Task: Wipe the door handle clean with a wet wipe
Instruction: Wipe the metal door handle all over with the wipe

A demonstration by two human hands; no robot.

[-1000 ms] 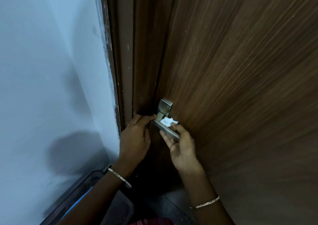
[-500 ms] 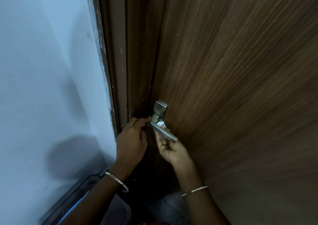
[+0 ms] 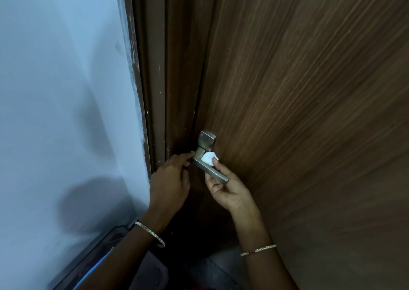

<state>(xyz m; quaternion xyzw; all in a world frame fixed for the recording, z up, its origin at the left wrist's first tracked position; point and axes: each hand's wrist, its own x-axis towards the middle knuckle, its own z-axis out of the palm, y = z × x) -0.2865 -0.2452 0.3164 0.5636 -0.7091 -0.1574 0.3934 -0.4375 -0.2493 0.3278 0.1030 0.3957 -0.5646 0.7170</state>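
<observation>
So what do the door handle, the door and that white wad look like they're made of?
The door handle looks like metal, likely brushed steel: grey, with a dull sheen and sharp square edges. The door is wood or wood-look laminate in matte brown, with a fine streaked grain; I can't tell which. The white wad seems to be a soft tissue or nonwoven wipe, and it crumples into folds under the right hand.

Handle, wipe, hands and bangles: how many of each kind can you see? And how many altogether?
2 hands: left hand, right hand
2 bangles: left bangle, right bangle
1 handle
1 wipe
Total: 6
</observation>
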